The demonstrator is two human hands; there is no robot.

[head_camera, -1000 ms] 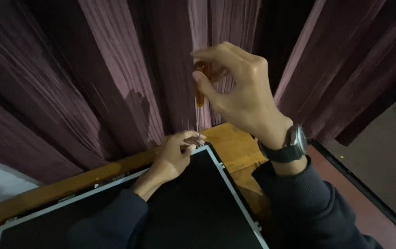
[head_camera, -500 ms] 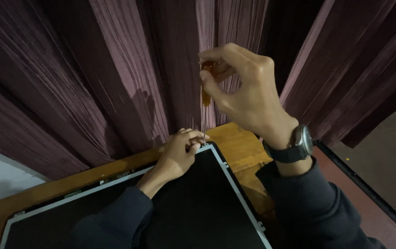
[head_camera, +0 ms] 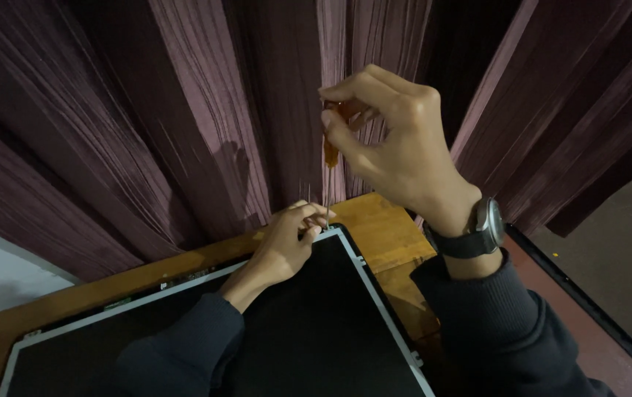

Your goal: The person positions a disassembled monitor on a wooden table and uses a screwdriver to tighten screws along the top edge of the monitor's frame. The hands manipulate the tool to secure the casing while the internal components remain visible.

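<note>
While both dark sleeves reach forward over the panel, here is how it stands.

Landmark: the flat black display panel (head_camera: pixel 308 323) with its pale metal frame, lying on the wooden bench (head_camera: pixel 375 228); everything below is placed against its far corner.

Right hand: the right hand (head_camera: pixel 397 154) is raised well above the far corner, wrist bent, knuckles up, back of the hand toward the camera.

Right fingers: the fingers (head_camera: pixel 345 88) and thumb are pinched round the orange handle of a screwdriver (head_camera: pixel 330 151), grasping it at the very top.

Screwdriver: upright, thin shaft dropping straight down, tip at the far corner of the panel, right beside the left fingertips.

Left hand: the left hand (head_camera: pixel 286 246) lies low on the panel at the far corner, forearm stretched across the black surface, palm down.

Left fingers: curled in at the frame edge around the shaft's tip; whether they pinch a small part there, I cannot tell.

Wrist: a dark-strapped wristwatch (head_camera: pixel 477 231) on the right wrist, to the right of the corner.

Backdrop: a pleated maroon curtain (head_camera: pixel 183 110) hangs just behind the far edge of the bench.
</note>
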